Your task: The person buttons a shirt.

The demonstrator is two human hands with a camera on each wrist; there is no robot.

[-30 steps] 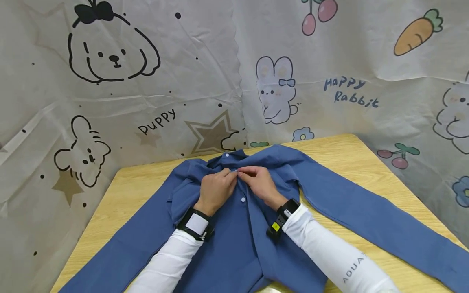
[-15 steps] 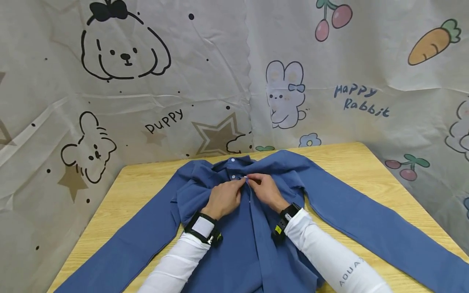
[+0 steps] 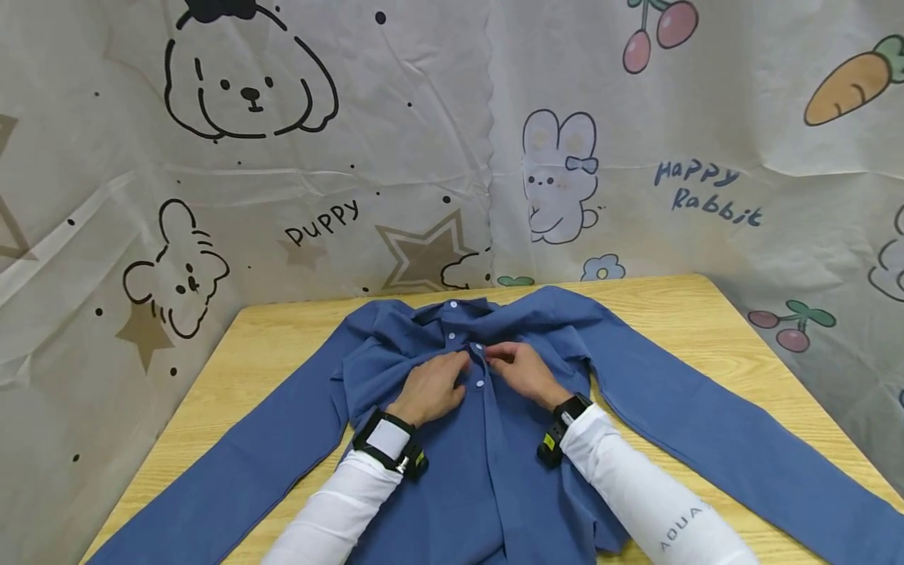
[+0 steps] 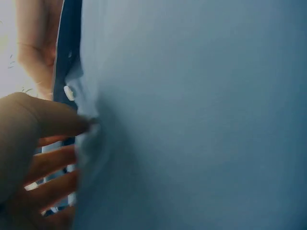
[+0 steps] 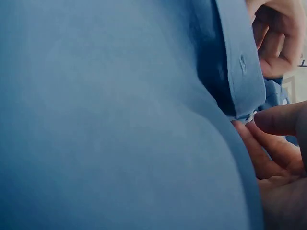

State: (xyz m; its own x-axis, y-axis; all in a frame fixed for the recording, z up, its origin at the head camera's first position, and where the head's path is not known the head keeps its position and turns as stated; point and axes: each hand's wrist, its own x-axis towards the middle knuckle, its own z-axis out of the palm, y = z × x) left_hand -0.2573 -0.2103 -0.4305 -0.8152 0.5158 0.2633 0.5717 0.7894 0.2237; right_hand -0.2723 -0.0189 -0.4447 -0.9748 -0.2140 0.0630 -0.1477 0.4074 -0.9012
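Note:
A blue button-up shirt (image 3: 452,471) lies front up, its sleeves spread to both sides. My left hand (image 3: 431,386) pinches the shirt's front edge; in the left wrist view its thumb (image 4: 62,119) presses on the cloth with fingers behind. Opposite it, my right hand (image 3: 524,370) pinches the other front edge near a white button (image 3: 479,347). In the right wrist view, the thumb (image 5: 278,119) and fingertips meet at that button, beside a strip with a buttonhole (image 5: 243,64). Another button (image 3: 480,384) shows lower down. Two more sit near the collar (image 3: 453,304).
The shirt lies on a light wooden table (image 3: 233,353). A pale cloth with cartoon prints (image 3: 424,157) hangs behind and at both sides of the table. The right sleeve (image 3: 720,416) reaches past the right edge of the view.
Both hands were close together at a button a second ago. They have drawn apart a little, uncovering the buttons between them. The head view has shifted slightly.

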